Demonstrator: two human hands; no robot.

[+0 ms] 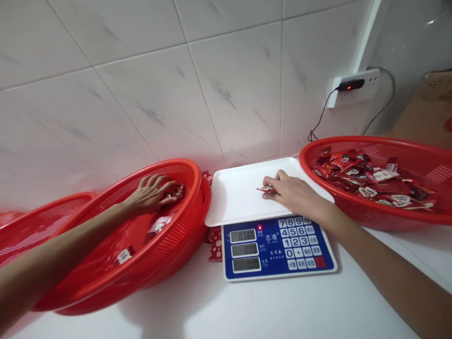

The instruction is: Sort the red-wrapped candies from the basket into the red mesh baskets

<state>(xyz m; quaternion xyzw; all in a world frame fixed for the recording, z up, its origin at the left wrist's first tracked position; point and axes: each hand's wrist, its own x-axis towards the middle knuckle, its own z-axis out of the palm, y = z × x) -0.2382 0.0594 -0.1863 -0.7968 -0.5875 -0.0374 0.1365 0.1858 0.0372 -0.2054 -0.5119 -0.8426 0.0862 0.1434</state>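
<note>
My right hand [287, 188] is over the white tray [236, 193] of a digital scale, its fingers closed round a small red wrapped packet [267, 189]. Inside the tilted red plastic basket [176, 235] on the left, my left hand [150, 193] has its thumb and fingers around another small red wrapped packet [177, 190]. Lower in that basket lie a pale pink packet [161, 225] and a red and white packet [124, 255]. The scale's blue panel [278, 249] faces me; its top display seems to read 0.380.
At right stands a red basket [374, 212] heaped with red wrapped packets [381, 181]. Another red basket [45, 207] is at far left. Red dotted material [215, 252] shows beside the scale. A power strip [356, 89] with cables hangs on the tiled wall, near a cardboard box [423, 110].
</note>
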